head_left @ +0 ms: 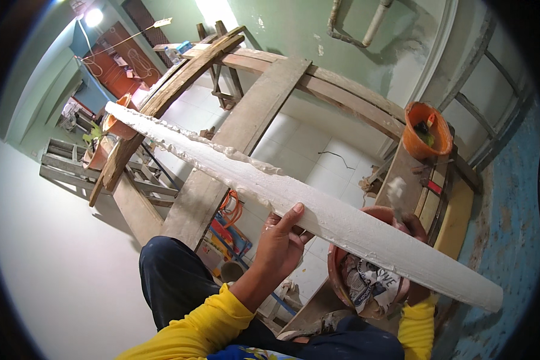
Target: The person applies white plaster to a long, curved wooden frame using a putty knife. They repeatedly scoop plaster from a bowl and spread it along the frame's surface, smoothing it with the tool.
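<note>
A long white plaster moulding strip (336, 207) slants across the view from far left to near right. Wet, lumpy plaster clings along its far-left edges. My left hand (279, 243) grips the strip near its middle, thumb on top and fingers underneath. Behind the strip, my right hand (413, 228) is partly hidden, its fingers closed on a blurred whitish thing (396, 197) that sticks up and looks smeared with plaster. Below that hand sits an orange-brown bucket (337, 273) with crumpled printed paper (369, 287) inside; the strip covers part of it.
Wooden planks (246, 114) and rough beams (180, 75) form a scaffold around me, with white floor tiles (279, 129) far below. Another orange bucket (426, 141) stands at the right corner. A red-handled tool (432, 186) lies nearby. Orange cable (231, 210) hangs below.
</note>
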`<state>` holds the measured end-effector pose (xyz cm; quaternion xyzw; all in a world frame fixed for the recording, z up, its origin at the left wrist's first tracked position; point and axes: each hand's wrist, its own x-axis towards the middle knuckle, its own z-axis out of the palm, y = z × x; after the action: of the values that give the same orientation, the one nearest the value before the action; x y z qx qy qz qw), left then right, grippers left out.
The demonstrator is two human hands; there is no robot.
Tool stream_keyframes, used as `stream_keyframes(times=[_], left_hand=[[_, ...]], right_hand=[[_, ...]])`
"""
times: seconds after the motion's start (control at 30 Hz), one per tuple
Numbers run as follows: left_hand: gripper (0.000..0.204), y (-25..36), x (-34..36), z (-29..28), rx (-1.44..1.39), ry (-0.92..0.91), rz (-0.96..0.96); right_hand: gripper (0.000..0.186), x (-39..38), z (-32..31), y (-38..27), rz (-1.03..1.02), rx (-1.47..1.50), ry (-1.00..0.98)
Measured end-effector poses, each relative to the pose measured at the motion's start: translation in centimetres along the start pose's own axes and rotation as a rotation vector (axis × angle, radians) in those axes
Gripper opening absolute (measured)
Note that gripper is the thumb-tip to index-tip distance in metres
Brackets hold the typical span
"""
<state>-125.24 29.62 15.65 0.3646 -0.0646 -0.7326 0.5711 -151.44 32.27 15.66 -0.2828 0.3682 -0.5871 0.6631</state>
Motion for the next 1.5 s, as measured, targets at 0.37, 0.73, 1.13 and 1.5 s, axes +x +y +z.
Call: stream_keyframes(times=[0.37,0.73,1.13,1.5], left_hand=[[0.044,0.7,-1.7,1.5,-0.019,-0.032,-0.023],[0.047,0.1,-0.7,1.2,-0.028,-0.122,-0.041],[0.045,-0.1,-0.4,0.5,-0.013,-0.194,-0.041],[0.042,-0.3,-0.3,-0.4,-0.033,-0.229,-0.038]], right_hand=[[0.022,13.2,8.9,10.2,0.076,-0.01,-0.352],[0.036,14.1,4.4,11.9,-0.012,0.108,-0.529],[0.025,11.1,-1.2,3.6,-0.415,-0.458,-0.663],[0.026,6.9,-5.3,2.7,-0.325,-0.042,-0.578]])
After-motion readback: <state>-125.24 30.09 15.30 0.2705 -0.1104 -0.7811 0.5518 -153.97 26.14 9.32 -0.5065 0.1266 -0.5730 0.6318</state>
